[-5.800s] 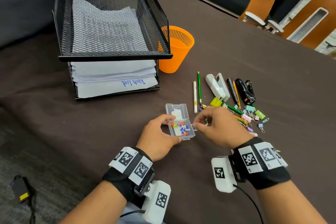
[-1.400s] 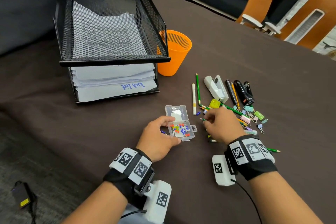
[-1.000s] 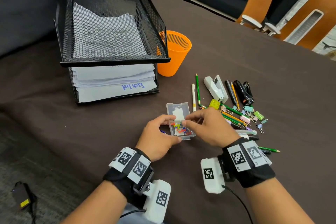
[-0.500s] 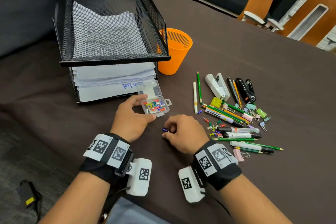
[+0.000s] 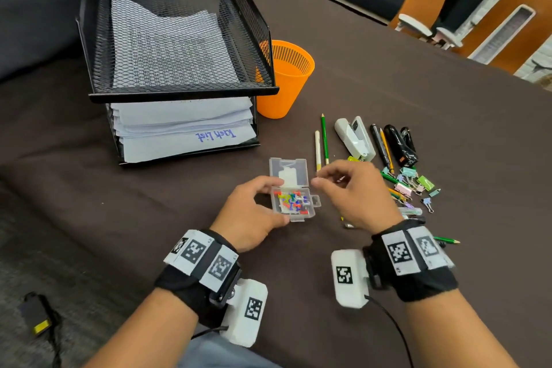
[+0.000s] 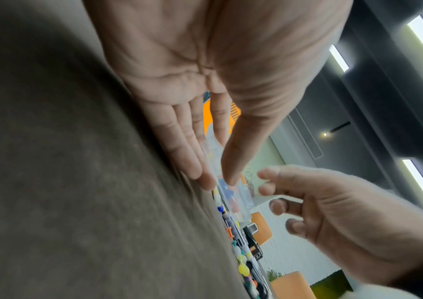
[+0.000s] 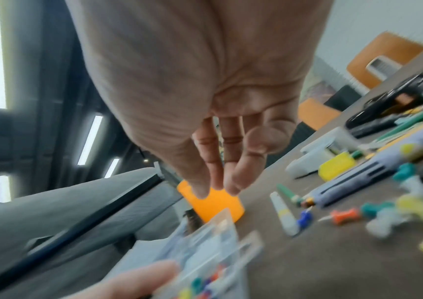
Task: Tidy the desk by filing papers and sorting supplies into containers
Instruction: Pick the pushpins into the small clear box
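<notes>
Left hand [image 5: 249, 212] around pin box [image 5: 294, 203], lid open

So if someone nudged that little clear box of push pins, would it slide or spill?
The clear pin box looks small and thin-walled, so probably light and apt to slide on the tabletop. Its hinged lid stands open, so a hard knock might scatter pins. The left hand holds its side, which likely steadies it.

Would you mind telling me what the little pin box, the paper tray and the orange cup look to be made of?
Pin box: clear glossy plastic, probably; the pushpins show through its walls. Paper tray: black metal mesh by the look, matte; papers show through the lattice. Orange cup: likely moulded plastic, with a slotted upper wall.
</notes>
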